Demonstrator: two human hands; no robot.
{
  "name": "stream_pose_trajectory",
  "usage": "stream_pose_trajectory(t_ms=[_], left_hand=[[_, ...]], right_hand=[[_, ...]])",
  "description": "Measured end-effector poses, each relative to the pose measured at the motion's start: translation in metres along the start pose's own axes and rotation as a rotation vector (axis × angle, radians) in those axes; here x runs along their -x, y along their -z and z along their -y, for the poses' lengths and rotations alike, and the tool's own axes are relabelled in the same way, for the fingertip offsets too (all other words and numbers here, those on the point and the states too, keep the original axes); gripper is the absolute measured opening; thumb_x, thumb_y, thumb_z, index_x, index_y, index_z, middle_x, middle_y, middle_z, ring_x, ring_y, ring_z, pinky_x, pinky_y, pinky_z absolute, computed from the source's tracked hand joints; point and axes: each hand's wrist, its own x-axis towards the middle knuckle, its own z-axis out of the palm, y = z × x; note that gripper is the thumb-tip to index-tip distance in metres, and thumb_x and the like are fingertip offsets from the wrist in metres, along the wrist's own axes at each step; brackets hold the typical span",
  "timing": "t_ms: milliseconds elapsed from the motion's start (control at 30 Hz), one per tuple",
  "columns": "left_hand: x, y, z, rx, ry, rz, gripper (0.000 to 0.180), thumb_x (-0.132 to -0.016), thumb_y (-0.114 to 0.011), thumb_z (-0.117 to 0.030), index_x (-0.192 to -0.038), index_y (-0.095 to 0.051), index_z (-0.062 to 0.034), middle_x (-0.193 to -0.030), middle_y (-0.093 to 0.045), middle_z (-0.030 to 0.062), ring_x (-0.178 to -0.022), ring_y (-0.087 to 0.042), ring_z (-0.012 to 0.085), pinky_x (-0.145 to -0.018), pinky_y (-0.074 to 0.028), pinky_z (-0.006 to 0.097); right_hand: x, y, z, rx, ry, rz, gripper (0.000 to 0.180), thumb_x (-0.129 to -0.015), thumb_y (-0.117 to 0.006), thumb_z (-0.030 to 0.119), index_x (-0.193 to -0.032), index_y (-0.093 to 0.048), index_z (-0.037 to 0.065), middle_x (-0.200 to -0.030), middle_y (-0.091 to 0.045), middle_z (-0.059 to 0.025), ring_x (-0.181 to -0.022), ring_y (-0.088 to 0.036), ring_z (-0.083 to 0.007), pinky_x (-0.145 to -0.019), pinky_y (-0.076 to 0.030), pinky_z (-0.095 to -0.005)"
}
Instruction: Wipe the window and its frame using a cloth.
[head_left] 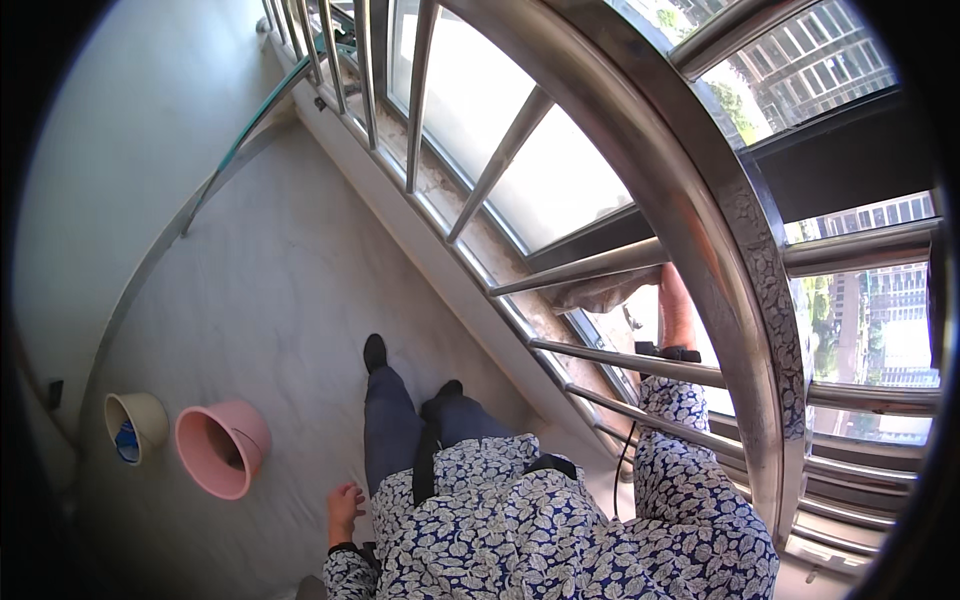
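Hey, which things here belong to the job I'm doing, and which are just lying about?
In the job:
Cloth, at your right hand
Window, where you're reaching through the bars

Apparently lying about:
Pink bucket, though it may serve the job
Cream bucket, likewise, with something blue inside
Green pole

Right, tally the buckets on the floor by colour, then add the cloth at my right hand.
Pink bucket: 1
Cream bucket: 1
Grey-brown cloth at the right hand: 1
Total: 3
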Motion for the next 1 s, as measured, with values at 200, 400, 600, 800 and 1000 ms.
stream_pose_trajectory(t_ms=[200, 400, 600, 800, 1000], left_hand=[[-0.004, -0.005, -0.021, -0.032, -0.005, 0.04, 0.037, -0.084, -0.055, -0.02, -0.116, -0.056, 0.0004, -0.098, -0.064, 0.0104, -0.083, -0.063, 0.0191, -0.058, -0.053, 0.033], [-0.022, -0.011, -0.069, -0.163, -0.109, 0.134, 0.037, -0.084, -0.055, -0.02, -0.116, -0.056, -0.0002, -0.098, -0.064, 0.0096, -0.083, -0.063, 0.019, -0.059, -0.053, 0.032], [-0.035, -0.009, -0.104, -0.253, -0.124, 0.155, 0.038, -0.083, -0.055, -0.018, -0.116, -0.056, 0.0015, -0.098, -0.064, 0.0106, -0.082, -0.063, 0.0196, -0.057, -0.053, 0.033], [-0.039, -0.002, -0.134, -0.26, -0.194, 0.157, 0.037, -0.086, -0.054, -0.021, -0.117, -0.055, 0.0001, -0.104, -0.063, 0.0109, -0.089, -0.063, 0.0202, -0.06, -0.051, 0.03], [0.012, -0.016, -0.254, -0.29, -0.649, 0.074, 0.037, -0.086, -0.055, -0.021, -0.117, -0.057, 0.0002, -0.101, -0.065, 0.0102, -0.087, -0.063, 0.0175, -0.063, -0.05, 0.028]], right_hand=[[0.016, -0.021, 0.05, -0.184, 0.138, 0.039, 0.02, -0.078, -0.057, 0.005, -0.097, -0.065, 0.001, -0.084, -0.067, -0.0061, -0.08, -0.063, -0.0163, -0.075, -0.049, -0.0299], [0.011, -0.031, 0.071, -0.195, 0.186, 0.069, 0.019, -0.081, -0.056, 0.004, -0.098, -0.065, 0.001, -0.087, -0.066, -0.0036, -0.081, -0.062, -0.014, -0.076, -0.048, -0.0279], [-0.006, -0.048, 0.068, -0.145, 0.125, 0.141, 0.018, -0.082, -0.06, 0.005, -0.099, -0.064, 0.001, -0.089, -0.066, -0.0012, -0.082, -0.059, -0.0094, -0.077, -0.047, -0.0253], [-0.001, -0.05, 0.071, 0.073, 0.064, 0.187, 0.018, -0.083, -0.059, 0.006, -0.099, -0.065, 0.001, -0.087, -0.064, 0.0005, -0.081, -0.057, -0.0077, -0.074, -0.046, -0.0238], [-0.039, -0.028, 0.133, -0.283, 0.199, -0.182, 0.016, -0.087, -0.057, 0.009, -0.098, -0.064, 0.001, -0.09, -0.066, -0.0019, -0.081, -0.061, -0.0104, -0.074, -0.049, -0.0246]])
